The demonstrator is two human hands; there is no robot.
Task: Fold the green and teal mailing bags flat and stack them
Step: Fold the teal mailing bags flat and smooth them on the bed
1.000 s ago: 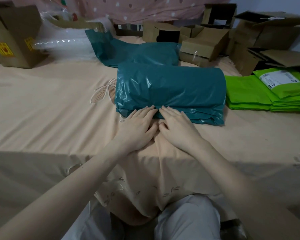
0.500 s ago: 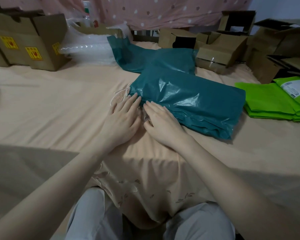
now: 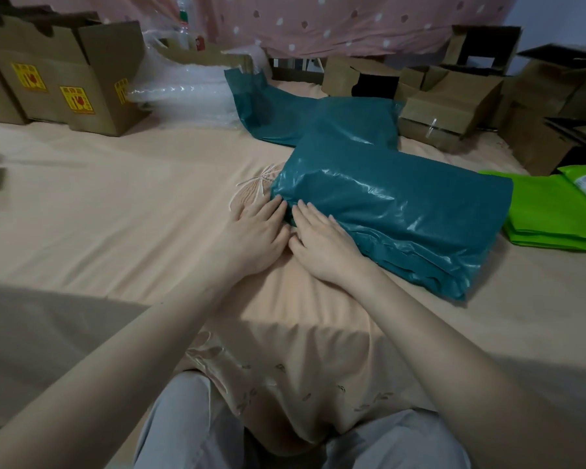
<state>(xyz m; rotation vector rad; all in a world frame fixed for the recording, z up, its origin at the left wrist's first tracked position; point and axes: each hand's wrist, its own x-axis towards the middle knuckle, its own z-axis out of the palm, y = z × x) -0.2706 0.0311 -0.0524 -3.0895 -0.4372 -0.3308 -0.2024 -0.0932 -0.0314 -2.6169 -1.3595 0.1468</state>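
A thick folded stack of teal mailing bags (image 3: 393, 211) lies on the peach bedsheet (image 3: 115, 211), turned at an angle. My left hand (image 3: 256, 228) lies flat on the sheet, its fingertips touching the stack's near left corner. My right hand (image 3: 322, 245) rests beside it, fingers spread on the stack's near edge. Neither hand grips anything. More teal bags (image 3: 298, 113) lie unfolded behind the stack. A flat pile of bright green mailing bags (image 3: 552, 214) sits to the right.
Cardboard boxes with yellow labels (image 3: 65, 82) stand at the back left, a heap of bubble wrap (image 3: 190, 93) beside them. Open cardboard boxes (image 3: 454, 96) crowd the back right. A pink dotted curtain (image 3: 352, 22) hangs behind. My knees show below the sheet's edge.
The teal stack has rotated, its left end swinging toward me and the right end away. Both hands slid left along its near edge to the left corner. The camera turned left.
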